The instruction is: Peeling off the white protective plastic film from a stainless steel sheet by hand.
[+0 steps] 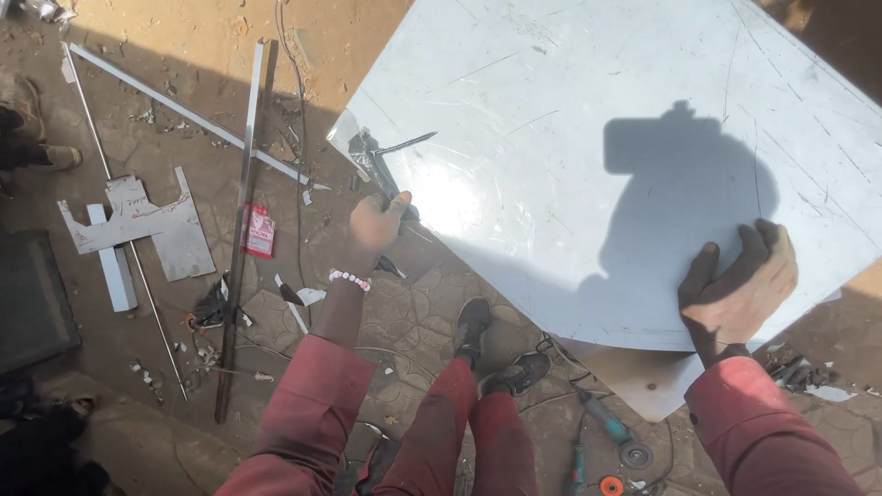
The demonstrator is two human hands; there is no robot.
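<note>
A large shiny metal sheet [588,156] fills the upper right, tilted above the ground. My left hand [377,223] grips the handle of metal shears [375,165] whose blades bite into the sheet's left edge near its corner. A bead bracelet sits on that wrist. My right hand [740,285] lies flat on the sheet near its lower edge, fingers spread over the rim, holding it. Both arms wear red sleeves. My dark shoes [496,349] stand below the sheet.
Long metal bars and strips [243,211] lie crossed on the dirt at left, beside cut sheet offcuts [138,225] and a small red packet [260,231]. An angle grinder [611,432] with cables lies at lower right. Another person's shoe [55,156] shows at far left.
</note>
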